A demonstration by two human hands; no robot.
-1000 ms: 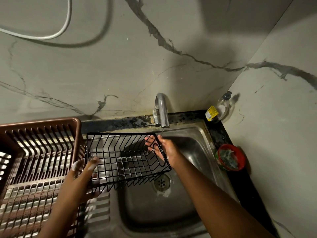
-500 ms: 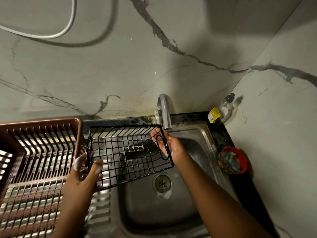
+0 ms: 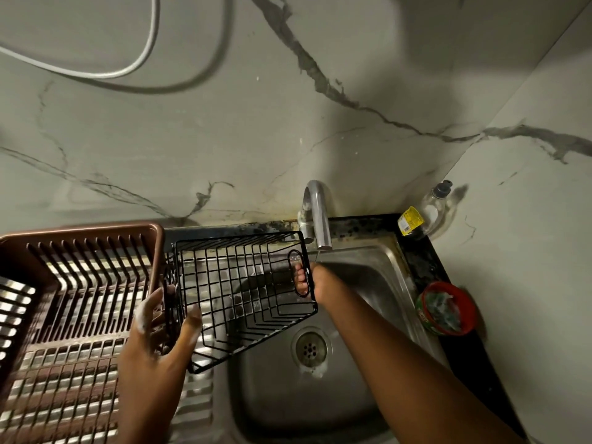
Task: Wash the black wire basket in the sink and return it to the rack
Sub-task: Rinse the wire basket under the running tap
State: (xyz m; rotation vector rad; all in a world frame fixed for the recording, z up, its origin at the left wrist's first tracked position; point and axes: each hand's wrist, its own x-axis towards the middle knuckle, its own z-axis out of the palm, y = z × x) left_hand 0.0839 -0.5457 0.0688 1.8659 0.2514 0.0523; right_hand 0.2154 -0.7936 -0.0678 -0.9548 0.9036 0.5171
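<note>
The left hand (image 3: 160, 334), flecked with soap suds, grips the near-left end of the black wire basket (image 3: 243, 293), thumb and fingers curled round the wires. The right hand (image 3: 315, 283) holds the opposite end, its fingers hooked through the oval handle loop there. The basket hangs tilted over the left part of the steel sink (image 3: 368, 283), its open side toward the camera, its left end above the ribbed drainboard (image 3: 198, 395). The drain (image 3: 310, 347) lies just below its lower right corner. On the left of the bench the brown plastic dish rack (image 3: 80, 283) sits just beside the basket. By the sink's right edge stands a red tub (image 3: 447, 307) holding a scouring pad. Farther back, the curved tap (image 3: 317, 216) runs a thin stream onto the right hand, and a clear dish-soap bottle (image 3: 431, 206) stands in the far right corner against the marble wall (image 3: 256, 139).
</note>
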